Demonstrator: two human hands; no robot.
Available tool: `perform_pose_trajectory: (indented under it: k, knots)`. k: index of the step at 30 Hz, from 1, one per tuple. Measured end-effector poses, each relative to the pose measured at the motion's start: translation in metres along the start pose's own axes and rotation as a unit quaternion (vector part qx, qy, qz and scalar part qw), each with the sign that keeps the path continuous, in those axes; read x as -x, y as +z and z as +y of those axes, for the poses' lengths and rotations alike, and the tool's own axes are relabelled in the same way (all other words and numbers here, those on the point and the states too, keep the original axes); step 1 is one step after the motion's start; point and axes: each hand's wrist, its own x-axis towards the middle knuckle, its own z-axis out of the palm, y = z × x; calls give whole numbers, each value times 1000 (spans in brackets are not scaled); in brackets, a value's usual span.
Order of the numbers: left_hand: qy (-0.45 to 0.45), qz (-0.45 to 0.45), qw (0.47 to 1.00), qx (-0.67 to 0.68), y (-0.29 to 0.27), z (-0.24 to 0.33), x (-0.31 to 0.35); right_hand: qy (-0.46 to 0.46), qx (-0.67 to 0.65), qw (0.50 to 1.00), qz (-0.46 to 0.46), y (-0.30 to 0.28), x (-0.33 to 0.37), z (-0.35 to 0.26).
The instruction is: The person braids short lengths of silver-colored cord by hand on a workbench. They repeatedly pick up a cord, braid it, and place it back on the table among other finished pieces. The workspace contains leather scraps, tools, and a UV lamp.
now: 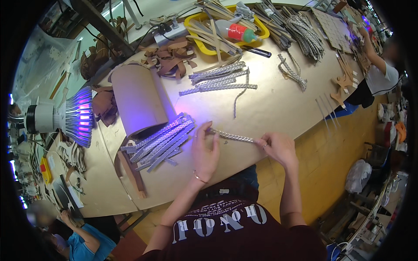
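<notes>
A silvery braided strap [235, 137] is stretched between my two hands just above the table's near edge. My left hand [206, 150] pinches its left end, the thumb apart from the curled fingertips. At the other end, my right hand [277, 148] grips the strap between thumb and fingers. Close to the left of my left hand lies a pile of similar flat braided straps [164, 141], lit purple. Farther off, a looser group of braided straps [217, 79] lies on the table, with a thin cord [241, 98] trailing from it.
A brown cardboard tube [138, 98] stands left of the straps, beside a lamp [78, 115] glowing purple. Brown leather scraps [172, 56] and a yellow tray [191, 32] holding strips and a bottle [235, 31] are at the back. Other people work at both sides.
</notes>
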Motion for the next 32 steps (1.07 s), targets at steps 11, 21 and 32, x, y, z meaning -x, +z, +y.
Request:
perform_pose_trajectory:
  k: [11,21,32]
  knots:
    - [229,189,955,6,-3,36,-9,-219,-506,835,-1,12,26,-76]
    - [289,45,956,26,14,22,9,30,-131,991,0,14,48,15]
    - [119,-166,973,107,-1,8,12,177,93,859,471,11,-44,211]
